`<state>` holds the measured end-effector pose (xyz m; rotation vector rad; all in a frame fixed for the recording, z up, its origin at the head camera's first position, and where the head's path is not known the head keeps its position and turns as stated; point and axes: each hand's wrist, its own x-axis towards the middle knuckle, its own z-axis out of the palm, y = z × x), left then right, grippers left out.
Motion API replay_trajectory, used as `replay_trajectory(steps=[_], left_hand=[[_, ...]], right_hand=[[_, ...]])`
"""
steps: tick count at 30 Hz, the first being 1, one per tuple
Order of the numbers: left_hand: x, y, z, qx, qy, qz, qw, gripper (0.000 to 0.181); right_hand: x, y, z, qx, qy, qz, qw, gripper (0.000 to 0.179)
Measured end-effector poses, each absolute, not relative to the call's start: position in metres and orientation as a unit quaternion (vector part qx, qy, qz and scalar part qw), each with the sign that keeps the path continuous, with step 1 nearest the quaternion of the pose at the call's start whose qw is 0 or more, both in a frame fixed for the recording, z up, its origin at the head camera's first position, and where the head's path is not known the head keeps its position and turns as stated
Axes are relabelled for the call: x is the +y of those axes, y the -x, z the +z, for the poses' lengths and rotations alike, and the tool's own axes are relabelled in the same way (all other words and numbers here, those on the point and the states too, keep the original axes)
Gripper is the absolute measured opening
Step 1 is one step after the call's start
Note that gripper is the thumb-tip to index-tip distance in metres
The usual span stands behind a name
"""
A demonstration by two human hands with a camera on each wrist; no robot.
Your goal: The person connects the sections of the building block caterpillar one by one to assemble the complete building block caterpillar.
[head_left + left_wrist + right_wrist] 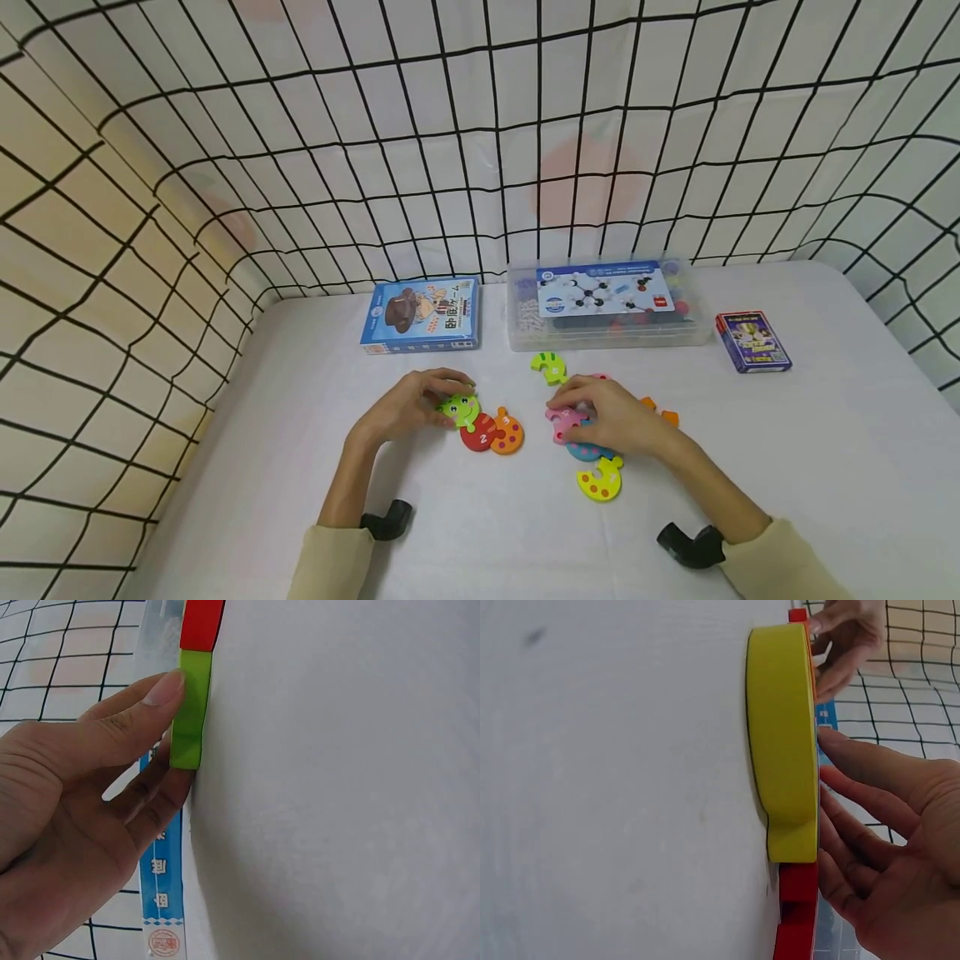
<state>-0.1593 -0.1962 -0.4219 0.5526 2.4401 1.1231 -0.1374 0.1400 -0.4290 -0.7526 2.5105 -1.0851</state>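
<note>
My left hand point(408, 406) grips the green puzzle piece with a smiling face point(460, 408) by its edge, thumb on one side and fingers on the other. Joined to that piece are a red piece numbered 2 point(476, 436) and an orange spotted piece point(509, 433). On the right, my right hand point(618, 414) pinches a pink puzzle piece point(562, 427) between thumb and fingers, over a blue piece point(587, 452). Nearer to me lies a yellow spotted piece point(599, 482); in the right wrist view this yellow piece point(784, 735) hides the fingertips.
Beyond the right hand is a green striped piece point(551, 367); orange bits point(670, 417) show behind that hand. A blue game box point(423, 315), a clear plastic case point(607, 333) and a small card box point(753, 342) stand along the back, before a black wire grid point(540, 154).
</note>
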Motion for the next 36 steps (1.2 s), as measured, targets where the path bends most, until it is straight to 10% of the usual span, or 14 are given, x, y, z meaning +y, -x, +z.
replay_trajectory(steps=[36], left_hand=[[-0.196, 0.16, -0.423, 0.861, -0.218, 0.403, 0.22, 0.045]], right_hand=[[0.127, 0.131, -0.429, 0.896, 0.214, -0.358, 0.153, 0.048]])
